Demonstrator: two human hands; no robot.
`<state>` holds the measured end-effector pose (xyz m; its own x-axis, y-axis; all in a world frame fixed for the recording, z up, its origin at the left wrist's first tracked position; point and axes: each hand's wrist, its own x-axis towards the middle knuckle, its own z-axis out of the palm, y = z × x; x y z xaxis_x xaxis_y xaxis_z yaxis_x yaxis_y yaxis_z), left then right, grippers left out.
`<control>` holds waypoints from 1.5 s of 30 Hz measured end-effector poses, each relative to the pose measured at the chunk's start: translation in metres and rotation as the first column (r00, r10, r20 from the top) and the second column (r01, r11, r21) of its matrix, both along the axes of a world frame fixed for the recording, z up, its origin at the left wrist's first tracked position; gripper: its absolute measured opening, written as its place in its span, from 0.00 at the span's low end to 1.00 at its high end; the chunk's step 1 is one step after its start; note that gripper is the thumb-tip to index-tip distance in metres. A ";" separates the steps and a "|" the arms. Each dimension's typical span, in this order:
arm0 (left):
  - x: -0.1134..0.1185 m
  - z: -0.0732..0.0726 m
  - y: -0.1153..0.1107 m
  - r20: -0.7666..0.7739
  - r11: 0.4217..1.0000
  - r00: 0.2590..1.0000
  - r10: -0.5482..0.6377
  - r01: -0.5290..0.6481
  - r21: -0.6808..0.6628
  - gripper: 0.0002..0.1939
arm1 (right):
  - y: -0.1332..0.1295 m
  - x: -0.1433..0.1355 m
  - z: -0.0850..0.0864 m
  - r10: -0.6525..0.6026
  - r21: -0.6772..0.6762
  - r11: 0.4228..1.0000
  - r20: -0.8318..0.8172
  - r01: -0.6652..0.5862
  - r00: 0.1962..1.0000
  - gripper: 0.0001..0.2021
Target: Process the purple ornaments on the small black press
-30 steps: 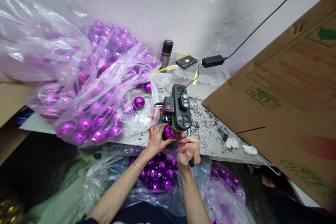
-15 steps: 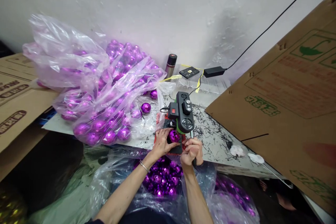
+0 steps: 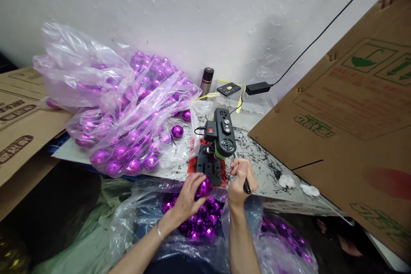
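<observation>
My left hand [image 3: 189, 197] curls its thumb and fingers around a shiny purple faceted ball [image 3: 204, 186], just in front of the machine's base. My right hand [image 3: 242, 179] is wrapped round the lever handle [image 3: 247, 187] of a small black bench machine [image 3: 224, 132], which has a red switch and vent grilles. Under its head, the black slotted base plate [image 3: 208, 167] lies on a red patch on the table. Below both hands, an open clear plastic bag [image 3: 128, 218] holds several purple faceted balls [image 3: 205, 220].
On the left a large clear bag [image 3: 83, 64] of purple balls covers the table. A bottle [image 3: 207, 81], a phone [image 3: 228, 89] and a power adapter [image 3: 257, 88] stand along the wall. A big cardboard box [image 3: 346, 120] blocks the right. Black clippings [image 3: 266, 160] litter the tabletop.
My left hand has drawn the purple ball off the base plate, toward me and over the open bag. My right hand has shifted slightly right and turned with the lever handle.
</observation>
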<state>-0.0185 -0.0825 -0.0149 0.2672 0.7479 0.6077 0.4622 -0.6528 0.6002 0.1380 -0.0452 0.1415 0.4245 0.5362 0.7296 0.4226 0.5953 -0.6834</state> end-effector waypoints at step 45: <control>0.018 0.024 0.070 0.075 0.912 0.979 0.192 -0.150 -0.382 0.28 | -0.004 -0.006 0.028 -0.043 -0.133 0.990 0.011 0.044 0.999 0.27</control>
